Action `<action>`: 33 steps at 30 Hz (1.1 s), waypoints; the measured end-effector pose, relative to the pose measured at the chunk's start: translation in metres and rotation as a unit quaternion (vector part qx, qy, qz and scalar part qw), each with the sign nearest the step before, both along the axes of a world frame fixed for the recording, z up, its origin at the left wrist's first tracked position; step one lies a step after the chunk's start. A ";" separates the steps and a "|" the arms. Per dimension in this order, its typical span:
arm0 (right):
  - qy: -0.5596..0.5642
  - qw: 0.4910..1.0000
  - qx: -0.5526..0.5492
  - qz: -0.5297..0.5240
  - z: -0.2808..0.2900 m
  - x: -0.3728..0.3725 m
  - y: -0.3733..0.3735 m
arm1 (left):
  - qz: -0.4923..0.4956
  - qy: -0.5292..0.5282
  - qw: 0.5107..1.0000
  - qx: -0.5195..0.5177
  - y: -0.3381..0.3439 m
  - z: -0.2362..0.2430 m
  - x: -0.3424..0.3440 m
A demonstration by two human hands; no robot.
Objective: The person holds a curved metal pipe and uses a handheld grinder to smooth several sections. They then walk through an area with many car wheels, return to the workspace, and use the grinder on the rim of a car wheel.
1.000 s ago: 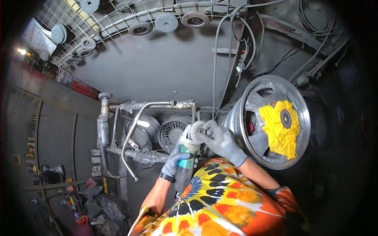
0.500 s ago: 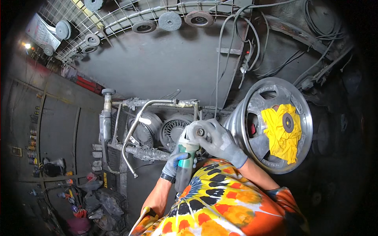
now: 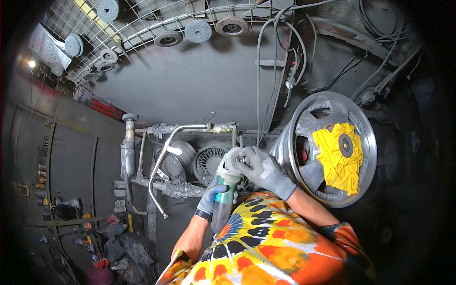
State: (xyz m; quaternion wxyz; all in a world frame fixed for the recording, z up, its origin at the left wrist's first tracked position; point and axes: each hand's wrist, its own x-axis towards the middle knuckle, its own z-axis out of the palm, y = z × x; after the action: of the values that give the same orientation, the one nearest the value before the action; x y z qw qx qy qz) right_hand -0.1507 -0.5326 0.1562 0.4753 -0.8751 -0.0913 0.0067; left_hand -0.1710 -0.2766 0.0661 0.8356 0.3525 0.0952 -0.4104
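Note:
My left hand (image 3: 208,198), in a grey and blue work glove, grips the dark and green body of an angle grinder (image 3: 222,216), held upright in front of my shirt. At its head, the gloved fingers of my right hand (image 3: 265,172) are curled around the spindle and largely cover it. No disc shows on the grinder. To the right, a large alloy wheel (image 3: 369,147) stands tilted towards me. A yellow cloth (image 3: 328,142) drapes over its centre, and a dark flat abrasive disc (image 3: 346,145) lies on the cloth.
A metal frame with a bent tube (image 3: 159,164) stands ahead on the left, with two wheels (image 3: 209,161) behind it. Round abrasive discs (image 3: 198,31) hang on a wire grid. Cables (image 3: 259,85) dangle at the back right. Bags (image 3: 133,251) lie at lower left.
My right fingers have closed over the grinder's spindle, which showed more openly before. The left hand keeps its hold. The view has shifted slightly.

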 end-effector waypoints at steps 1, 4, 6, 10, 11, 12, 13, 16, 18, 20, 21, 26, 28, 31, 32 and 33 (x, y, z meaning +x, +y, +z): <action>-0.079 0.997 -0.012 0.012 0.001 0.001 -0.001 | 0.001 -0.003 1.000 -0.005 0.000 -0.001 0.000; -0.182 0.983 -0.028 0.018 0.003 0.001 0.000 | 0.000 0.006 1.000 -0.023 0.000 -0.004 0.002; -0.145 0.989 0.002 -0.009 0.004 -0.001 0.001 | -0.002 0.020 0.999 -0.033 0.000 -0.006 0.001; -0.067 0.996 -0.055 0.013 0.003 0.001 -0.001 | -0.010 0.012 0.999 -0.052 0.001 -0.009 0.001; -0.084 0.994 -0.057 0.032 0.003 0.003 -0.004 | -0.009 0.018 0.999 -0.042 0.001 -0.009 0.001; -0.109 0.991 -0.055 0.047 0.002 0.004 -0.007 | -0.010 0.026 0.999 -0.042 0.002 -0.010 0.001; -0.135 0.987 -0.063 0.053 0.000 0.006 -0.008 | -0.012 0.036 0.998 -0.049 0.002 -0.011 0.001; -0.207 0.976 -0.043 0.057 -0.005 0.007 -0.009 | -0.002 0.026 0.999 -0.040 0.002 -0.013 0.000; -0.211 0.976 0.014 0.049 -0.012 0.003 -0.009 | -0.005 0.038 0.999 -0.031 0.004 -0.015 0.000; -0.089 0.985 0.147 -0.014 -0.022 -0.005 -0.012 | 0.000 0.032 0.999 -0.037 0.005 -0.015 -0.001; -0.043 0.976 0.211 -0.040 -0.027 -0.008 -0.014 | 0.007 0.020 0.999 -0.046 0.005 -0.015 -0.002; 0.416 0.681 0.580 -0.164 -0.046 -0.007 -0.020 | 0.011 0.043 0.998 -0.054 0.006 -0.009 -0.001; 0.399 0.745 0.521 -0.117 -0.043 -0.016 -0.015 | 0.003 0.000 0.999 -0.039 0.002 -0.008 0.003; 0.289 0.782 0.546 -0.090 -0.032 -0.024 -0.012 | -0.022 0.011 0.998 -0.061 -0.004 -0.010 0.011; 0.233 0.806 0.539 -0.074 -0.028 -0.027 -0.020 | -0.028 -0.008 0.998 -0.054 -0.005 -0.012 0.014; 0.235 0.783 0.570 -0.087 -0.025 -0.030 -0.027 | -0.035 0.013 0.998 -0.056 -0.005 -0.014 0.016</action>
State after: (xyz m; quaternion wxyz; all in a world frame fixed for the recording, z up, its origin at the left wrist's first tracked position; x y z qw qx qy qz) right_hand -0.1811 -0.5597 0.1315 0.8926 -0.4206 0.1122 0.1177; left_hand -0.1554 -0.2820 0.0525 0.8379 0.3035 0.0705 -0.4482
